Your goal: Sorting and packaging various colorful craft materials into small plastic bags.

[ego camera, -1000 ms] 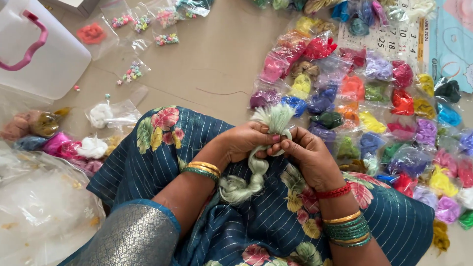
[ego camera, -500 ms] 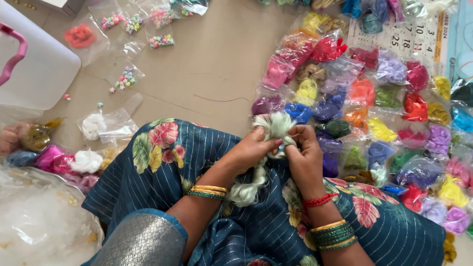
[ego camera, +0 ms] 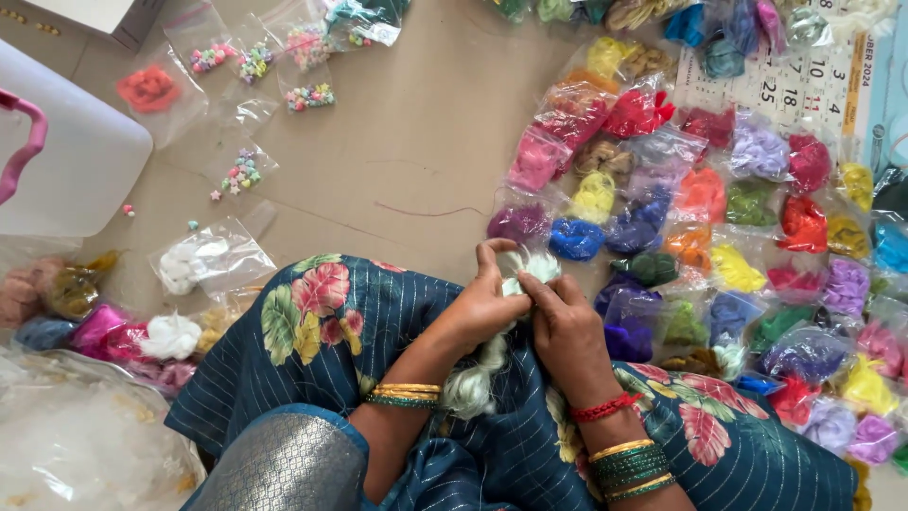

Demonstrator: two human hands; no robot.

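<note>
1. Two large items flank the left side: a white plastic case (ego camera: 66,161) with a pink handle on the floor (ego camera: 397,161), and a big clear bag of white fluff (ego camera: 76,454) at lower left.
2. Blue striped floral fabric (ego camera: 378,331) covers the person's lap, where the work takes place.
3. Many small clear bags of coloured thread (ego camera: 719,218) lie in rows on the floor to the right, reaching up to the person's knee and close beside the hands; a printed calendar sheet (ego camera: 804,85) lies under the upper ones.
4. More thread bags (ego camera: 113,326), pink, white and mustard, are crowded at the left by the knee.
5. Small packets of beads (ego camera: 274,66) lie scattered at upper left, well apart from the hands; a few loose beads lie near them.
6. Pale green-white thread skein (ego camera: 473,378) rests on the lap between the hands, its tail hanging down between the wrists.
7. Left hand (ego camera: 482,308): grip clamped on the upper part of the skein, thumb raised.
8. Right hand (ego camera: 567,326): grip closed, fingers pinching the skein's fluffy top, touching the left hand.
9. A loose red thread (ego camera: 430,210) lies on the bare floor above the knee.
</note>
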